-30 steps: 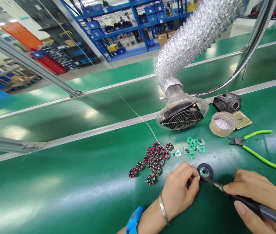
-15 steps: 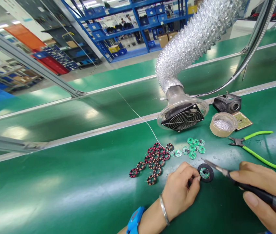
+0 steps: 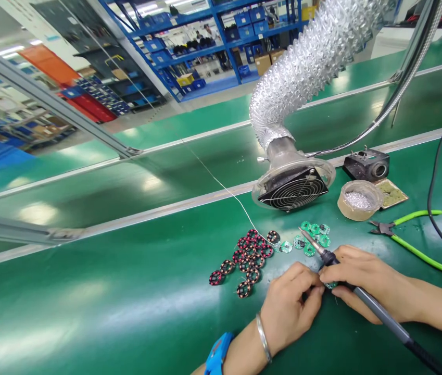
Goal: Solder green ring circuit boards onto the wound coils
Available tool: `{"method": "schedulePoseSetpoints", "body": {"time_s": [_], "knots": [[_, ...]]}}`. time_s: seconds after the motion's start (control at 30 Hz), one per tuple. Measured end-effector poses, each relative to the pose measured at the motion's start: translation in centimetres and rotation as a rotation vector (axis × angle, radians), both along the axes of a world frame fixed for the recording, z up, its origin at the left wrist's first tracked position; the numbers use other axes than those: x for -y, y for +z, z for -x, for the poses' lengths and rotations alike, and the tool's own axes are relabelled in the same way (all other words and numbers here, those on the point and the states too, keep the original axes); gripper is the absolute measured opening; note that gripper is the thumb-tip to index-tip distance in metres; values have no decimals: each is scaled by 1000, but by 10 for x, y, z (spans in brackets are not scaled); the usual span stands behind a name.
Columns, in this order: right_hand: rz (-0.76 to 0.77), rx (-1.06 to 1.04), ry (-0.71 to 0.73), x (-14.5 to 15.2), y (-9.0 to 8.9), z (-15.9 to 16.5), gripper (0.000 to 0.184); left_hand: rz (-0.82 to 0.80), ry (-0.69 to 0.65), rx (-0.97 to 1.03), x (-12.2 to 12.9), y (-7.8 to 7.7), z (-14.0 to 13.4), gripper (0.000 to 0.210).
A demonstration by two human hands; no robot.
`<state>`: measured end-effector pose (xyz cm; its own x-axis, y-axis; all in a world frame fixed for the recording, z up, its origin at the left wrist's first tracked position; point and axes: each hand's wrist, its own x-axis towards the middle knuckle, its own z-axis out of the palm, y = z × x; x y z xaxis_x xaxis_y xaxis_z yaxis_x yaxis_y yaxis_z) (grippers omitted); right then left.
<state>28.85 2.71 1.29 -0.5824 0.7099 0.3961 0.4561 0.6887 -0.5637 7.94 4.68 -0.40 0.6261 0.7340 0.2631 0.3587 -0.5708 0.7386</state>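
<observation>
My right hand (image 3: 377, 286) is closed round a soldering iron (image 3: 380, 313), whose metal tip points up and left over small green circuit boards (image 3: 308, 249). Its fingertips also reach down to a black round part, mostly hidden, with a green circuit board (image 3: 330, 285) in its middle. My left hand (image 3: 293, 302) is closed in a pinch at the left edge of that part, its fingertips close to the right hand's. To the left lie several red-and-black and copper-and-black wound coils (image 3: 250, 255). A thin solder wire (image 3: 240, 202) hangs down to the boards beside them.
A fume extractor (image 3: 294, 190) on a silver duct hangs over the bench. Behind the right hand are a tub of silvery bits (image 3: 357, 203), a sponge tray (image 3: 392, 194), a black holder (image 3: 367, 165) and green-handled cutters (image 3: 419, 242). A black cable (image 3: 435, 192) runs along the right.
My right hand has moved left with the soldering iron, its fingers now at the black round part and covering most of it. The iron's tip has swung up and left. My left hand stays nearly in place.
</observation>
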Motion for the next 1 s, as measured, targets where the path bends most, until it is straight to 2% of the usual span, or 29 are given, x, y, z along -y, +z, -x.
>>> {"method": "schedulePoseSetpoints", "body": {"time_s": [0.27,0.37,0.57,0.73,0.9,1.0], "knots": [[157,-114,16,-3,-7,-4,38,-114,-17,-64,4,-4,1,11],[221,-131,-22,-3,-11,-6,36,-88,2,-41,5,-5,0,8],[214,-164,-12,-2,-15,-7,38,136,56,81,8,3,-8,9],[157,-178,-31,-2,-18,-8,37,288,148,34,14,9,-16,12],[-2,-181,-33,0,-13,-5,36,445,213,18,12,9,-18,14],[-72,-186,-31,1,-10,-2,33,572,209,45,9,8,-16,15]]}}
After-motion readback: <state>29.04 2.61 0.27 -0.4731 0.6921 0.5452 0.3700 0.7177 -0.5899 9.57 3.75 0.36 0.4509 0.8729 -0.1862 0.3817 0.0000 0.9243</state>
